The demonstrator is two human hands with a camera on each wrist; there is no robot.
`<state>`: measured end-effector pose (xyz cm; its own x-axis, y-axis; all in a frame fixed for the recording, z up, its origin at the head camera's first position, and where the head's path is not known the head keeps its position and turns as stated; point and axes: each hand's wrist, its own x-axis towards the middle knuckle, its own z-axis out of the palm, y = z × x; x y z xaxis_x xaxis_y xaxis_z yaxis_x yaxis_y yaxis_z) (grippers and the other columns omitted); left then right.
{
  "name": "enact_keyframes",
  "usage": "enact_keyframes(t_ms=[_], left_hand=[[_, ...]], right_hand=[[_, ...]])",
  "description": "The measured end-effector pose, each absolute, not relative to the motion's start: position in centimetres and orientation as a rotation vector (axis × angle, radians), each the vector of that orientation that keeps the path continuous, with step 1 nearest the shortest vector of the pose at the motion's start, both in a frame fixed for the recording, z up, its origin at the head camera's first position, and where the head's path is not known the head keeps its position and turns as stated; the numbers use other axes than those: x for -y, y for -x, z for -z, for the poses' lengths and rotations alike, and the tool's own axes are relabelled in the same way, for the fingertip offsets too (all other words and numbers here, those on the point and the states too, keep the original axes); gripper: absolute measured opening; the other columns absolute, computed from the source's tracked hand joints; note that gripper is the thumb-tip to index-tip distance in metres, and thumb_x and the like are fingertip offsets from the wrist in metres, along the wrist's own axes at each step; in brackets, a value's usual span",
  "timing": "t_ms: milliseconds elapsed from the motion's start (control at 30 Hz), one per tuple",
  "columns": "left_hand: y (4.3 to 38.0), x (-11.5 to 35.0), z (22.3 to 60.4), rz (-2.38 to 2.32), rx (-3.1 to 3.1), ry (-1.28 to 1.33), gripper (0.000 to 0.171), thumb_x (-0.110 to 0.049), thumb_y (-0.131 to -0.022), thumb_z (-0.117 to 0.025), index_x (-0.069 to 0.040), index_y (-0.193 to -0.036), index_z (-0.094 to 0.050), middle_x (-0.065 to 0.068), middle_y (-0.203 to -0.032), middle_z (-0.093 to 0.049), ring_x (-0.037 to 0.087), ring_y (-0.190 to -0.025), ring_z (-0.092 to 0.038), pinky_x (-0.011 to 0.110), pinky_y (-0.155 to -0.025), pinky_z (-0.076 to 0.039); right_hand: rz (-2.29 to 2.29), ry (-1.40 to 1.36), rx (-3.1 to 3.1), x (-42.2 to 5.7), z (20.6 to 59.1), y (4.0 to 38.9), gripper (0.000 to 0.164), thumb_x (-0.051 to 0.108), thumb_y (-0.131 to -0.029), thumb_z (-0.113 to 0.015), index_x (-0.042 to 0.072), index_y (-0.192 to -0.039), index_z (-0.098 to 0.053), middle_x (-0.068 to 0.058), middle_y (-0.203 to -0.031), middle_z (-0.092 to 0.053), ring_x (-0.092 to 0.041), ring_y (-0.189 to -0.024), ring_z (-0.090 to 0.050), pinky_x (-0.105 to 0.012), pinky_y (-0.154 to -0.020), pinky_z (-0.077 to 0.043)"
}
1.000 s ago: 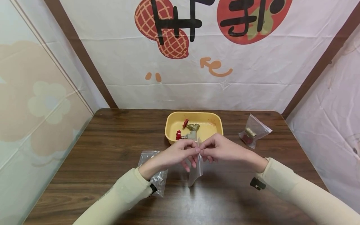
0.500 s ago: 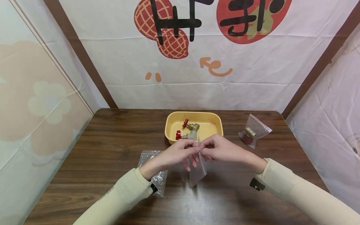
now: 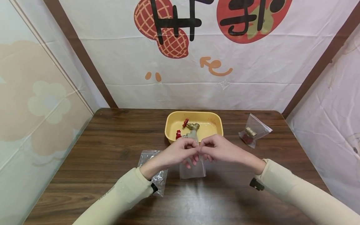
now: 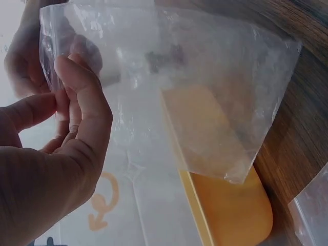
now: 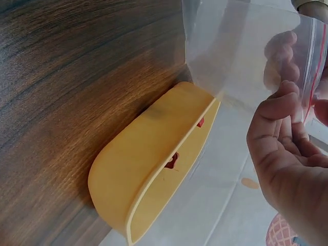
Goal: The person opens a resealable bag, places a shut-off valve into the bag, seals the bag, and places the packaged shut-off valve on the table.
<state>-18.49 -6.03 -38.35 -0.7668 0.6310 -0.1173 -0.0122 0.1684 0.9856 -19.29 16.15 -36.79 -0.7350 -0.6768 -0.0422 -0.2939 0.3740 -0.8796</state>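
My left hand (image 3: 180,152) and right hand (image 3: 219,148) pinch the clear bag (image 3: 192,171) at its zip edge; I should part it evenly.

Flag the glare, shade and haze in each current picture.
Head view: a pale glare patch on the table below the held plastic bag, darker wood to its right; left wrist view: washed-out light at upper left, the left hand in shade, the yellow tray hazy where seen through the bag; right wrist view: milky bag, tray rim fairly clear.
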Motion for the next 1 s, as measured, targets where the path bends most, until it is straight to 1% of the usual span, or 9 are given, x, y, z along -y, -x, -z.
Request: enact_keyframes(t_ms=[133, 233, 333, 433, 567, 667, 733, 833, 1000], left_hand=[[18.43, 6.11, 38.38, -1.636, -1.933, -0.583, 0.015, -0.008, -0.108, -0.058, 0.003, -0.098, -0.063, 0.019, -0.086, -0.069, 0.019, -0.07, -0.069, 0.031, -0.058, -0.06], [18.43, 6.08, 38.42, -1.635, -1.948, -0.593, 0.015, -0.006, -0.107, -0.057, 0.003, -0.097, -0.062, 0.017, -0.085, -0.069, 0.02, -0.072, -0.07, 0.033, -0.06, -0.061], [18.47, 6.0, 38.41, -1.644, -1.966, -0.593, 0.015, -0.006, -0.106, -0.054, 0.004, -0.098, -0.062, 0.015, -0.084, -0.07, 0.02, -0.074, -0.071, 0.035, -0.062, -0.062], [18.51, 5.96, 38.34, -1.628, -1.983, -0.576, 0.017, -0.011, -0.106, -0.058, 0.002, -0.098, -0.064, 0.016, -0.085, -0.071, 0.023, -0.075, -0.072, 0.038, -0.064, -0.062], [18.54, 6.14, 38.36, -1.562, -1.982, -0.561, 0.025, -0.02, -0.108, -0.062, 0.002, -0.095, -0.065, 0.014, -0.083, -0.072, 0.025, -0.073, -0.071, 0.047, -0.068, -0.063], [18.56, 6.26, 38.39, -1.517, -1.97, -0.581, 0.028, -0.019, -0.109, -0.058, 0.003, -0.096, -0.066, 0.01, -0.08, -0.072, 0.021, -0.069, -0.07, 0.046, -0.068, -0.063], [18.59, 6.29, 38.43, -1.503, -1.964, -0.602, 0.027, -0.017, -0.11, -0.054, 0.004, -0.099, -0.066, 0.009, -0.08, -0.071, 0.018, -0.068, -0.069, 0.04, -0.066, -0.063], [18.58, 6.24, 38.36, -1.481, -1.975, -0.628, 0.026, -0.014, -0.11, -0.052, 0.006, -0.102, -0.066, 0.008, -0.079, -0.071, 0.017, -0.067, -0.068, 0.034, -0.063, -0.061], [18.39, 6.1, 38.19, -1.461, -2.02, -0.657, 0.024, -0.009, -0.109, -0.05, 0.008, -0.1, -0.065, 0.007, -0.076, -0.069, 0.021, -0.068, -0.069, 0.034, -0.063, -0.059]], right_hand=[[1.277, 0.88, -2.228, -16.35, 36.85, 19.49, 0.02, 0.013, -0.105, -0.06, 0.006, -0.091, -0.072, -0.003, -0.067, -0.061, -0.015, -0.057, -0.057, -0.026, -0.052, -0.046], [1.261, 0.893, -2.21, -16.48, 36.96, 19.53, 0.014, 0.01, -0.102, -0.063, 0.005, -0.092, -0.072, -0.003, -0.067, -0.062, -0.013, -0.057, -0.057, -0.025, -0.051, -0.046], [1.257, 0.888, -2.201, -16.55, 37.03, 19.5, 0.014, 0.007, -0.101, -0.061, 0.004, -0.094, -0.073, -0.002, -0.067, -0.062, -0.014, -0.058, -0.057, -0.026, -0.051, -0.047], [1.253, 0.892, -2.207, -16.53, 36.95, 19.44, 0.017, 0.005, -0.101, -0.058, 0.003, -0.093, -0.073, 0.0, -0.066, -0.062, -0.014, -0.057, -0.057, -0.025, -0.051, -0.047], [1.23, 0.905, -2.219, -16.37, 36.74, 19.29, 0.021, 0.004, -0.101, -0.056, 0.005, -0.088, -0.072, 0.001, -0.065, -0.062, -0.012, -0.057, -0.057, -0.024, -0.052, -0.046], [1.217, 0.908, -2.215, -16.23, 36.68, 19.22, 0.021, 0.006, -0.102, -0.057, 0.005, -0.087, -0.072, 0.001, -0.065, -0.062, -0.012, -0.058, -0.058, -0.024, -0.052, -0.047], [1.211, 0.907, -2.212, -16.22, 36.68, 19.22, 0.019, 0.007, -0.103, -0.058, 0.004, -0.091, -0.073, 0.0, -0.066, -0.063, -0.013, -0.058, -0.059, -0.024, -0.052, -0.047], [1.215, 0.915, -2.21, -16.29, 36.73, 19.34, 0.016, 0.008, -0.102, -0.062, 0.003, -0.094, -0.075, -0.001, -0.067, -0.065, -0.022, -0.059, -0.062, -0.025, -0.052, -0.048], [1.232, 0.933, -2.215, -16.44, 36.97, 19.72, 0.014, 0.007, -0.101, -0.066, 0.002, -0.092, -0.075, -0.009, -0.069, -0.066, -0.041, -0.061, -0.063, -0.024, -0.05, -0.047]])
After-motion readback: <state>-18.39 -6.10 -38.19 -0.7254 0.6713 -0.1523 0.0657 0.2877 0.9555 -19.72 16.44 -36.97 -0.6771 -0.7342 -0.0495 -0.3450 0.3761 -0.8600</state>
